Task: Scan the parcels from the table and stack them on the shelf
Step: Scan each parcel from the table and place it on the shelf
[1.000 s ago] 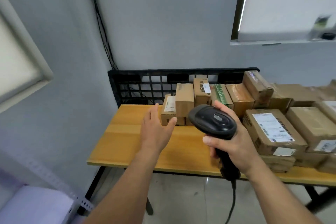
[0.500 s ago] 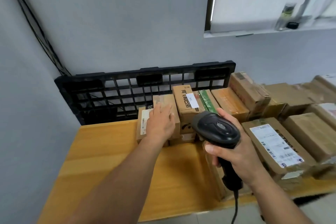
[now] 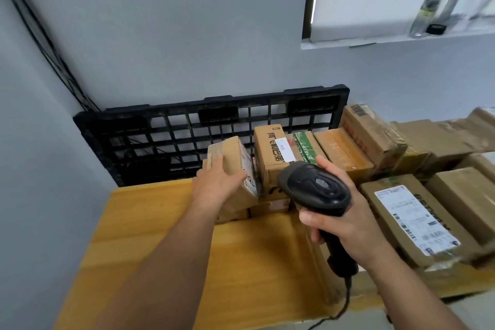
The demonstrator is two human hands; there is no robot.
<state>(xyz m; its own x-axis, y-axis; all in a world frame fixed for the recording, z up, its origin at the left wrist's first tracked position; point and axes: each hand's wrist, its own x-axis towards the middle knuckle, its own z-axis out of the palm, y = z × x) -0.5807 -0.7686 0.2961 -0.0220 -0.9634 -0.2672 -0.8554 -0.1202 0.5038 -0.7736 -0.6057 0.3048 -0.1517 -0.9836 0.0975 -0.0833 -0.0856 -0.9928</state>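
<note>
Head view: left hand (image 3: 218,185) grips a small tilted parcel (image 3: 235,166) at the row's left end, right hand (image 3: 345,220) holds the scanner (image 3: 314,187); next, I judge, its label must face the scanner.

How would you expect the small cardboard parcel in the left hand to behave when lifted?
Probably light: the left hand alone holds the small cardboard parcel tilted. Likely stiff, since its edges look straight. Gripped from one side only, it might slip.
</note>
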